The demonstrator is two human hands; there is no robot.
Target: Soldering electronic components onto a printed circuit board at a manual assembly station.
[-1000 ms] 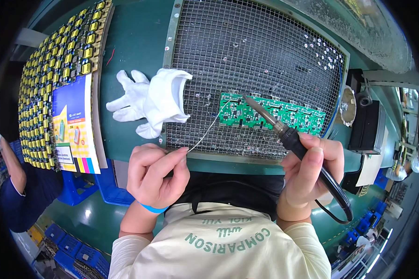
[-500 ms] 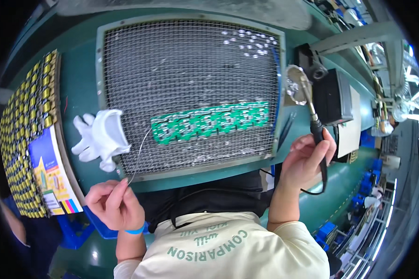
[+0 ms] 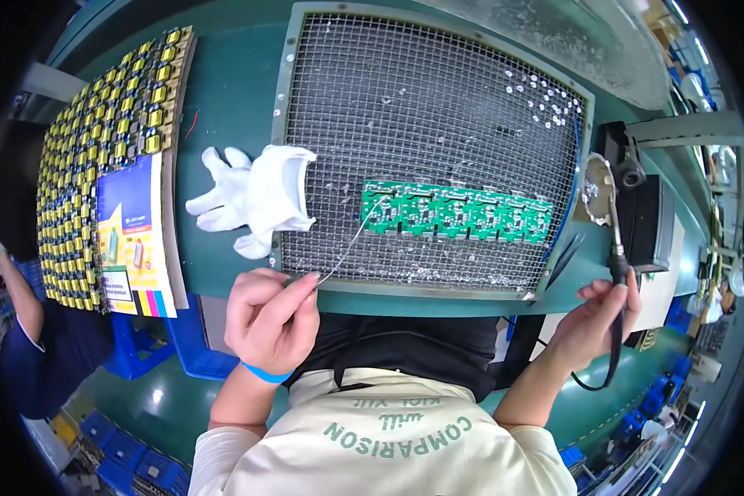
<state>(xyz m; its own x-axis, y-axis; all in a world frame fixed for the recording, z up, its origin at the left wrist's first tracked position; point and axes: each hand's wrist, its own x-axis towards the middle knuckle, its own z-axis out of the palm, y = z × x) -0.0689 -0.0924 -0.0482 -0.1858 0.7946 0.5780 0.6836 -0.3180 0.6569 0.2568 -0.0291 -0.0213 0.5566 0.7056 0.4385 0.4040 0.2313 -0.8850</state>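
The left hand (image 3: 273,321) pinches a wire (image 3: 355,240); the right hand (image 3: 597,321) grips an iron (image 3: 618,263). Ahead, between the hands, the board (image 3: 459,217) lies on a mesh (image 3: 388,124), the wire reaching its left end. The step looks like a soldering pause, iron tip by the dish (image 3: 601,164) beyond the right hand; the next move calls for a steady wire. A second ago, the tip was at the board.

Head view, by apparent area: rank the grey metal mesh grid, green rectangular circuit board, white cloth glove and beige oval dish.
1. Grey metal mesh grid
2. Green rectangular circuit board and white cloth glove: too alike to rank
3. Beige oval dish
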